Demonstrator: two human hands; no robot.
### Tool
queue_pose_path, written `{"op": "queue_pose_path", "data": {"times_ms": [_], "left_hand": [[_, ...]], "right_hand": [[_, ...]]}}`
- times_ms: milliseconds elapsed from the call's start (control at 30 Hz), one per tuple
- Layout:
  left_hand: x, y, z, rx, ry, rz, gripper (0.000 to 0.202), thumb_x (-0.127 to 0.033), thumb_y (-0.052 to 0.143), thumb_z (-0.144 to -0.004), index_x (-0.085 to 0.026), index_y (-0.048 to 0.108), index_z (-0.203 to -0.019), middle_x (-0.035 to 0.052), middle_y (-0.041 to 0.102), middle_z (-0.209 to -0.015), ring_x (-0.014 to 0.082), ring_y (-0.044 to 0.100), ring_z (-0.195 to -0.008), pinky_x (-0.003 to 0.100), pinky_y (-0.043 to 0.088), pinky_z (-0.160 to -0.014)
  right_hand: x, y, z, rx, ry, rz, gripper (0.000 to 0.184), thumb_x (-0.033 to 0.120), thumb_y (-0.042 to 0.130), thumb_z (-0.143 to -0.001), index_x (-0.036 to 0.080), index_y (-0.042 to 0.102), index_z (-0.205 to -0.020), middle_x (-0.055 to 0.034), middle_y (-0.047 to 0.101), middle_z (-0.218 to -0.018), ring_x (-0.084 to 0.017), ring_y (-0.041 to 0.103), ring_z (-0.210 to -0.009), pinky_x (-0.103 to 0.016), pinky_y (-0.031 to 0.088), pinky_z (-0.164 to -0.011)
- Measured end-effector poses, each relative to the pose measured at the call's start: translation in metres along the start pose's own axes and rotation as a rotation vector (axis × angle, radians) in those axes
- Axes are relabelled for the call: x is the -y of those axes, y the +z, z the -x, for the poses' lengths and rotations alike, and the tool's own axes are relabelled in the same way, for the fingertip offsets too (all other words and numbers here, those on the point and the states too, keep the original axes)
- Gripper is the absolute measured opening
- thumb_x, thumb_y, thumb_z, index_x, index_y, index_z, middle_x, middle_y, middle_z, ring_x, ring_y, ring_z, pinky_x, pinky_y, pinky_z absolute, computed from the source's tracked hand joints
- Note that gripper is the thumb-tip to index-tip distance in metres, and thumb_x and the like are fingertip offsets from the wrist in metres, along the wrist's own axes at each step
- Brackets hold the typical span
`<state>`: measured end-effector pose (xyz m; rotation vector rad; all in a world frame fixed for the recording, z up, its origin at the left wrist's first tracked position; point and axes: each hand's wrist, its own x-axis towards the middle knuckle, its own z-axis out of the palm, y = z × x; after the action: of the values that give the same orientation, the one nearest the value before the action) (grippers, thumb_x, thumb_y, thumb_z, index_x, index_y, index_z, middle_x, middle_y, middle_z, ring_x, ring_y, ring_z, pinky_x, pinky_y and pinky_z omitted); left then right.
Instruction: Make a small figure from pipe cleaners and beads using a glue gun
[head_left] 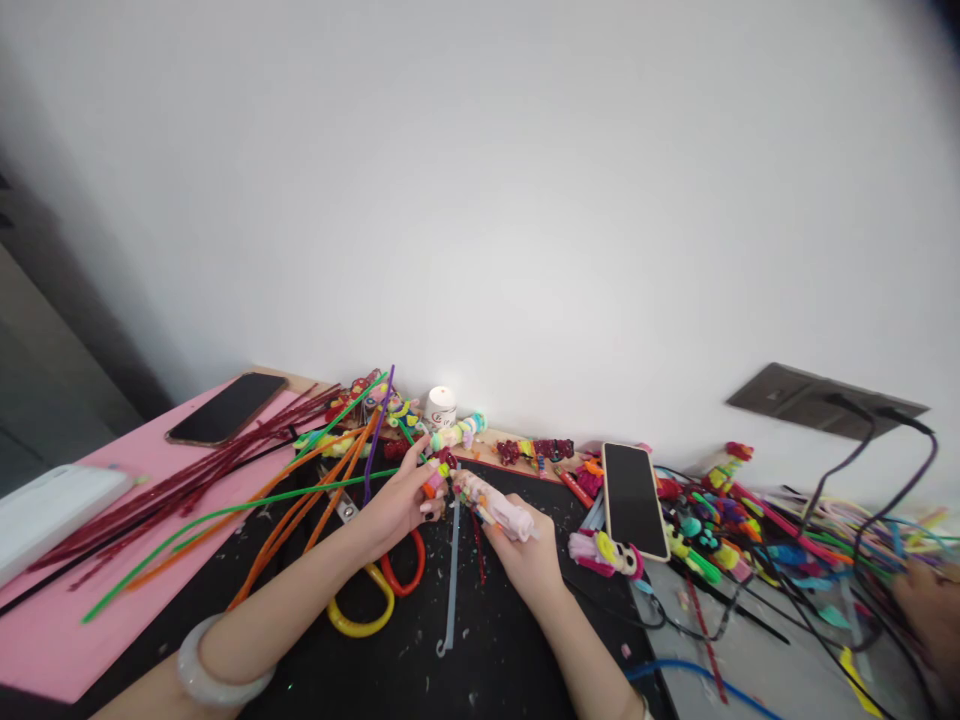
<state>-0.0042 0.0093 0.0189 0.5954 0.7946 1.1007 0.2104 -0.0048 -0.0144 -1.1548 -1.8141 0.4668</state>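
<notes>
Left hand [401, 500] pinching end of small multicoloured pipe-cleaner figure [491, 505]; right hand [529, 560] curled around its other end, above black mat [480, 650], near yellow-and-red-handled scissors [379, 595].

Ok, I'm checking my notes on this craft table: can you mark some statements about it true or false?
1. A phone lies on the pink mat. True.
2. The scissors lie on the pink mat. False: they lie on the black mat.
3. The left hand and right hand both hold the pipe-cleaner figure. True.
4. The bracelet is on the right wrist. False: it is on the left wrist.
</notes>
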Motion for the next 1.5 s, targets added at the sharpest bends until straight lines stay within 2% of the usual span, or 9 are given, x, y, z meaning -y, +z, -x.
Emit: {"op": "queue_pose_path", "data": {"times_ms": [267,467,633,833,967,1067,1267,1500], "left_hand": [[-0.002,-0.001,0.000,-0.012,-0.022,0.040,0.078,-0.025,0.063,-0.104,-0.028,0.020,-0.170,-0.0087,0.052,-0.073,0.0090,0.041,-0.050,0.022,0.040,-0.058],[-0.003,-0.002,0.001,0.010,-0.041,0.051,0.075,-0.026,0.064,-0.104,-0.028,0.024,-0.168,-0.0084,0.052,-0.073,0.0088,0.040,-0.051,0.022,0.043,-0.061],[-0.002,-0.003,-0.001,-0.005,-0.028,0.039,0.080,-0.029,0.069,-0.100,-0.028,0.024,-0.167,-0.0097,0.050,-0.072,0.0086,0.039,-0.050,0.022,0.041,-0.060],[0.000,-0.004,0.000,-0.007,0.039,-0.056,0.095,-0.038,0.075,-0.096,-0.025,0.018,-0.171,-0.0098,0.054,-0.071,0.0086,0.037,-0.051,0.024,0.039,-0.062],[0.009,-0.010,-0.006,0.019,0.091,-0.124,0.106,-0.045,0.080,-0.092,-0.024,0.015,-0.173,-0.0089,0.056,-0.071,0.0086,0.038,-0.051,0.025,0.038,-0.062],[0.018,-0.016,-0.014,0.016,0.129,-0.149,0.110,-0.053,0.078,-0.091,-0.025,0.013,-0.174,-0.0109,0.052,-0.066,0.0089,0.033,-0.050,0.025,0.032,-0.059],[0.025,-0.022,-0.018,0.035,0.157,-0.185,0.106,-0.053,0.076,-0.094,-0.025,0.013,-0.175,-0.0087,0.053,-0.069,0.0105,0.038,-0.054,0.025,0.032,-0.060],[0.025,-0.021,-0.017,0.026,0.151,-0.192,0.106,-0.051,0.076,-0.093,-0.026,0.015,-0.175,-0.0082,0.054,-0.069,0.0109,0.039,-0.055,0.024,0.030,-0.058]], "right_hand": [[-0.002,0.001,0.001,0.016,0.014,-0.004,0.021,0.026,0.066,-0.088,0.027,0.055,-0.071,0.0050,0.061,-0.059,-0.014,0.059,-0.049,-0.022,0.045,-0.048],[-0.005,0.001,0.002,0.022,0.029,-0.007,0.020,0.028,0.067,-0.089,0.027,0.057,-0.072,0.0041,0.063,-0.059,-0.016,0.060,-0.050,-0.024,0.046,-0.049],[-0.005,0.002,0.001,0.035,0.036,0.002,0.022,0.028,0.067,-0.090,0.027,0.056,-0.072,0.0047,0.062,-0.059,-0.015,0.058,-0.049,-0.023,0.046,-0.049],[0.001,-0.001,0.000,0.003,-0.017,0.007,0.023,0.028,0.064,-0.091,0.027,0.054,-0.070,0.0049,0.060,-0.059,-0.014,0.055,-0.048,-0.023,0.046,-0.048],[0.002,-0.002,-0.001,-0.004,-0.037,0.028,0.023,0.028,0.065,-0.091,0.026,0.056,-0.070,0.0043,0.060,-0.059,-0.014,0.055,-0.048,-0.023,0.046,-0.049],[0.001,-0.001,0.000,0.002,-0.023,0.025,0.025,0.030,0.066,-0.091,0.026,0.055,-0.069,0.0038,0.061,-0.058,-0.014,0.055,-0.049,-0.023,0.046,-0.049],[0.000,0.001,0.001,0.006,0.037,-0.031,0.023,0.031,0.068,-0.089,0.025,0.056,-0.071,0.0040,0.060,-0.058,-0.013,0.055,-0.049,-0.022,0.044,-0.049],[0.000,0.001,0.001,-0.002,0.033,-0.024,0.027,0.032,0.069,-0.090,0.025,0.054,-0.068,0.0039,0.059,-0.057,-0.013,0.055,-0.049,-0.022,0.044,-0.050]]}}
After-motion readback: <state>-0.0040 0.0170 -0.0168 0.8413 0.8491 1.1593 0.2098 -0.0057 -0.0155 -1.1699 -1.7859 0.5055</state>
